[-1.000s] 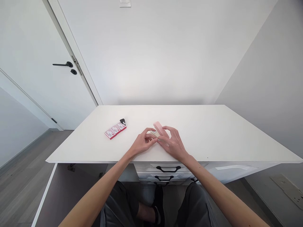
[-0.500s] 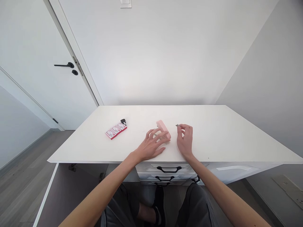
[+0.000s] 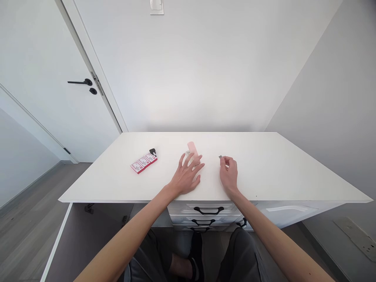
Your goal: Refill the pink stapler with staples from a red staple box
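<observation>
My left hand (image 3: 186, 176) rests over the white top with its fingers spread. Beneath and just beyond the fingertips lies a pale pink, long rounded object (image 3: 192, 148); its near part is hidden by the fingers, and I cannot tell its kind. A whitish piece with dark print (image 3: 188, 153) shows along its left side. To the right, the thumb and fingertips of my right hand (image 3: 229, 172) are pinched on a small flat grey-green piece (image 3: 220, 157), whose tip sticks out to the left. It is too small to name.
Red-and-white boxes (image 3: 143, 163) lie in a row on the white cabinet top (image 3: 279, 168), with a small black item (image 3: 152, 151) at their far end. Below the front edge are drawers with black handles (image 3: 209, 210). A cabinet door (image 3: 57, 243) stands open at left.
The pink object has shifted left and away from me, and lies more lengthwise. My left hand has moved slightly left, fingers spread wider. My right hand has stayed nearly in place.
</observation>
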`<state>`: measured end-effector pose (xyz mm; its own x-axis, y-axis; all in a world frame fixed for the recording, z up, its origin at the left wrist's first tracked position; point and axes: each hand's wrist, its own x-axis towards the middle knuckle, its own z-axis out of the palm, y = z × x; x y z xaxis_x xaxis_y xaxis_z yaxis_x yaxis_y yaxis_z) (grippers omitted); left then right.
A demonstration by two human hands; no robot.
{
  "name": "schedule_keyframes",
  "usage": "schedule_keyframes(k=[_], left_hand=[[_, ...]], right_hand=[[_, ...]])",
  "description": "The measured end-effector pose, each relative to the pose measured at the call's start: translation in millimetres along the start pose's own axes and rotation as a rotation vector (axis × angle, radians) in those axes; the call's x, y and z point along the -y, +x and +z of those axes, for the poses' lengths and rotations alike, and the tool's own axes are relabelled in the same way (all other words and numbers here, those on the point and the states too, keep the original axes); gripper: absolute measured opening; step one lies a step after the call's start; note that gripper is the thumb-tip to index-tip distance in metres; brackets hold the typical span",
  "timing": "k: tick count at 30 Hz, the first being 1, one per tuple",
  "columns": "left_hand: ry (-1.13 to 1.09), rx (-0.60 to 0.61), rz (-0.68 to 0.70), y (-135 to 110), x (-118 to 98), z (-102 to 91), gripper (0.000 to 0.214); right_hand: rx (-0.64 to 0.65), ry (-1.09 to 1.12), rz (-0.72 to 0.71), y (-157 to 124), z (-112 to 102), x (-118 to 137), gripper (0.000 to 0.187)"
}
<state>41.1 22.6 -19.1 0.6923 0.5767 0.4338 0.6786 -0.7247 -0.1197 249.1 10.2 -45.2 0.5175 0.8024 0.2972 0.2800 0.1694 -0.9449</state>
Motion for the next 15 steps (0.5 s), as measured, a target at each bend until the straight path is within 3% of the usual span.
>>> schedule_keyframes(k=[7, 15], left_hand=[[0.044, 0.002, -0.030, 29.5, 12.6, 20.6, 0.047], [-0.004, -0.046, -0.249, 26.2, 29.7, 32.6, 0.034]], right_hand=[[-0.002, -0.022, -0.024, 1.6, 1.5, -3.9, 0.037], [0.025, -0.009, -0.006, 1.7, 1.8, -6.2, 0.037]])
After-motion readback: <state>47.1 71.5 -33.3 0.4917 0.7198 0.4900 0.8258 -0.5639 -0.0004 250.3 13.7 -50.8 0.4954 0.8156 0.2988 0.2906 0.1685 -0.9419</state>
